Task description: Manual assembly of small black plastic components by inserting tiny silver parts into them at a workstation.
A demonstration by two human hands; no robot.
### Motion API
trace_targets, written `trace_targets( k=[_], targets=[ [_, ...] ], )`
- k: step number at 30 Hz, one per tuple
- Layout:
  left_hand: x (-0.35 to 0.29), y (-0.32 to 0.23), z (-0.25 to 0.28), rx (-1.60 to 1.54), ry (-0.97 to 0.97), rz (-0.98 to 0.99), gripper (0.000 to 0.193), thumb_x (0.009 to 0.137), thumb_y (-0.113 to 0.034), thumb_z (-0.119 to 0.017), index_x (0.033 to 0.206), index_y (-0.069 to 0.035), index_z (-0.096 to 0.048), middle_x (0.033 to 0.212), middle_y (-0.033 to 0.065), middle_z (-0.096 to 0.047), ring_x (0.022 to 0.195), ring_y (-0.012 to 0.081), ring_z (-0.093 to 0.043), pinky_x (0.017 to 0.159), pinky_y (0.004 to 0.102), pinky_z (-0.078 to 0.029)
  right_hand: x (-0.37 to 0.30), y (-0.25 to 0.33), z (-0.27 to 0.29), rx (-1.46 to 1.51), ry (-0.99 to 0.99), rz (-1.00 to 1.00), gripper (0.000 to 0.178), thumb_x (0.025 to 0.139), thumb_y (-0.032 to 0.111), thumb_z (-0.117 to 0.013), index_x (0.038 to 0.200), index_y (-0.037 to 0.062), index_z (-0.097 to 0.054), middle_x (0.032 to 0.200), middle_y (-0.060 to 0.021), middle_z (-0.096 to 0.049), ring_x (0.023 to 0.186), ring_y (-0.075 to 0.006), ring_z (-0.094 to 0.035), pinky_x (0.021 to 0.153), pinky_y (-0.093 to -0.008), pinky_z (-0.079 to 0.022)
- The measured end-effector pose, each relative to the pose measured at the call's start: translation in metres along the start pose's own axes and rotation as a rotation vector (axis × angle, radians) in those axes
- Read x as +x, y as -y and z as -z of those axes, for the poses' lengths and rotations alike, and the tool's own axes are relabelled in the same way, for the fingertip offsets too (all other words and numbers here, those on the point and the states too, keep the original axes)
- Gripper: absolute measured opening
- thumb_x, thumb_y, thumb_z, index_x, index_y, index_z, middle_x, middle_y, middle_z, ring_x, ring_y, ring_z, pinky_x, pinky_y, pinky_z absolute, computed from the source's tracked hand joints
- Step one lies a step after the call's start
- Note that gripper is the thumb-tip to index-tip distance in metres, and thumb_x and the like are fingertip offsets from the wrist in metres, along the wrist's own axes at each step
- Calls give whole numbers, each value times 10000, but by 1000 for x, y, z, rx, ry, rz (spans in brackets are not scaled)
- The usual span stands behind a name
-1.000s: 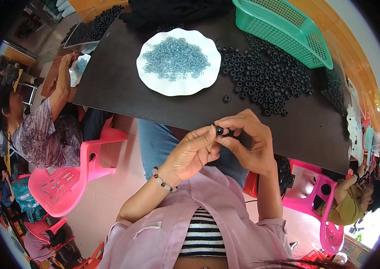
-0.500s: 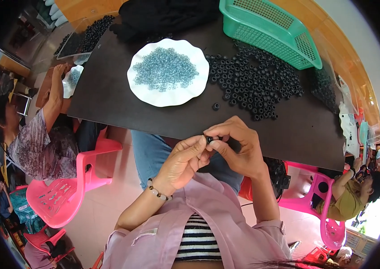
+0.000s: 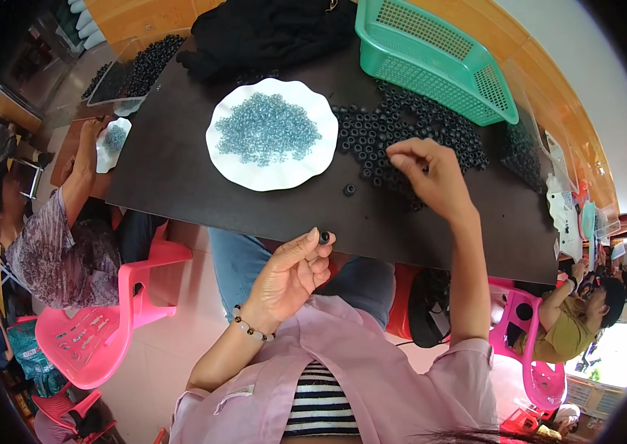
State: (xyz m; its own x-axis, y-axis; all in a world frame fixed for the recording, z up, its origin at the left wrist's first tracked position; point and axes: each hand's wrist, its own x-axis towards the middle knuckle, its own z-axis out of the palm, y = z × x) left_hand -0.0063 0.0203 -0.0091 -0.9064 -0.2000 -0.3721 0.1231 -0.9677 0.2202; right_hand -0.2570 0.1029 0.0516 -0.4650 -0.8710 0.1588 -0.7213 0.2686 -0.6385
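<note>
My left hand is just off the table's near edge, thumb and fingers pinching a small black ring-shaped cap with its hole turned up. My right hand hovers over the pile of black caps, its thumb and fingertips drawn together; whether anything sits between them is hidden. One loose black cap lies apart from the pile, on its near side. Left of the pile, a white wavy-edged plate bears a heap of small clear bluish rings.
A green perforated basket stands behind the pile on the dark table. Black cloth lies at the back. One person works at the left beside a pink chair; another person sits far right.
My right hand has left the cap it was fingering with my left hand and moved up and right over the pile. My left hand keeps the cap, slightly lower and further left.
</note>
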Motion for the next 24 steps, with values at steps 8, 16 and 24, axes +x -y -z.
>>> trace_targets(
  k=[8, 16, 24],
  targets=[
    [0, -5, -2, 2, -29, 52, 254, 893, -268, -621, 967, -25, -624, 773, -21, -562, 660, 68, -475, 618, 204, -403, 46, -49, 29, -211, -134, -47, 138, 858, 71, -594, 958, -2, -655, 728, -58, -621, 657, -111, -534, 623, -261, -431],
    [1, -7, -4, 76, -38, 43, 241, 906, -240, -600, 971, -10, -633, 750, -13, -564, 662, 66, -473, 602, 208, -399, 66, -36, 10, -217, -50, 49, 144, 848, 65, -610, 967, -2, -657, 788, -81, -643, 684, -127, -571, 645, -276, -456],
    [2, -8, 2, 140, -32, 41, 246, 912, -237, -589, 974, -3, -636, 740, -9, -554, 666, 59, -494, 630, 198, -420, 66, 40, -36, -86, 96, 518, 129, 733, 21, -679, 856, 57, -662, 932, -46, -615, 956, -243, -525, 859, -340, -413]
  ],
)
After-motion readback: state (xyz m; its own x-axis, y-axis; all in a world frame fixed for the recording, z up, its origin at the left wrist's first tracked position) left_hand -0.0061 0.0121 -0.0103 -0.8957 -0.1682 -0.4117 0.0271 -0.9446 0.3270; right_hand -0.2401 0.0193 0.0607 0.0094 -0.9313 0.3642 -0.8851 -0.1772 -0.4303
